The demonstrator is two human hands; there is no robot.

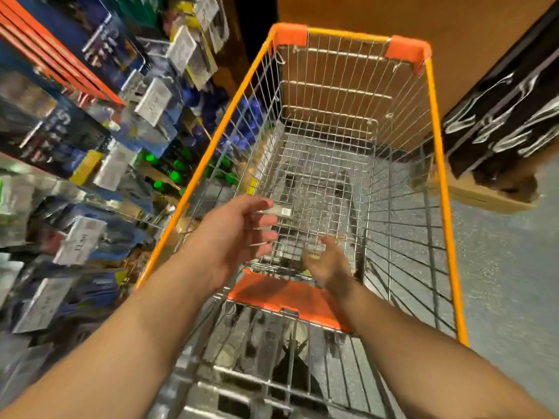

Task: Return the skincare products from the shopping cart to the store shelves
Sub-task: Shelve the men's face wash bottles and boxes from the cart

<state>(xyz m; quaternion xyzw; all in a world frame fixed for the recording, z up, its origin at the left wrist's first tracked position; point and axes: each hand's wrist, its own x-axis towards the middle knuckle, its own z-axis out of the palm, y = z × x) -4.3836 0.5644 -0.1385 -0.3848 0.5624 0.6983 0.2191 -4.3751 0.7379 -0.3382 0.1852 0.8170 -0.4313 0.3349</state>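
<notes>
Head view: a wire shopping cart (435, 152) with an orange rim occupies the centre of the frame, its basket extending from the lower centre to the upper right. The left hand (239, 234) reaches over the near end of the basket, fingers loosely spread and curled, empty. The right hand (328, 261) sits just right of it, lower in the basket and motion-blurred; fingers appear parted, though whether it grips anything cannot be told. A small pale item (279, 210) lies near the left fingertips; its identity is unclear. Store shelves (90, 140) with blurred packaged goods and price tags fill the left side. A dark printed box (502, 116) stands at the right edge.
</notes>
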